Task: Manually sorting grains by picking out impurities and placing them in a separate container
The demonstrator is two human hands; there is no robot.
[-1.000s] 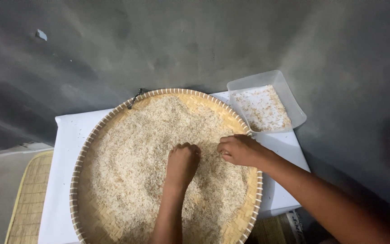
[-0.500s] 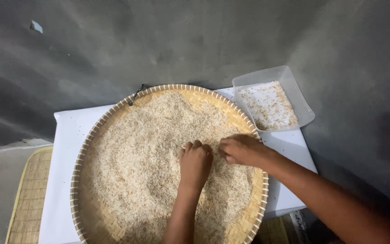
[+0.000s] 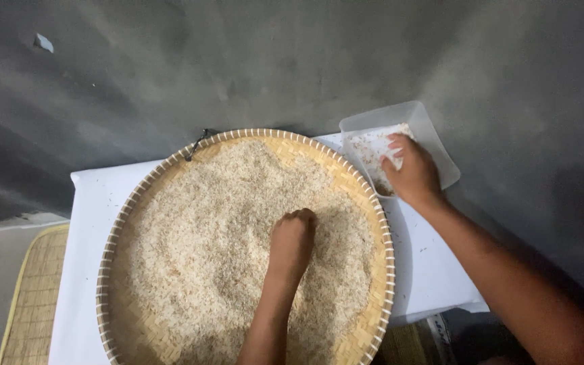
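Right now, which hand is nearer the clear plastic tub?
Right. The right hand reaches into the clear plastic tub; the left hand rests on the rice in the woven tray.

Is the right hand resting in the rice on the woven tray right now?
No, the right hand is over the clear plastic container beside the woven tray; only the left hand rests in the rice.

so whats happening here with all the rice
A person is working over a round woven tray heaped with rice, set on a white table. Their left hand rests, fingers curled, in the grain near the middle. Their right hand reaches into a clear plastic container beside the tray, which holds a thin scatter of bits.
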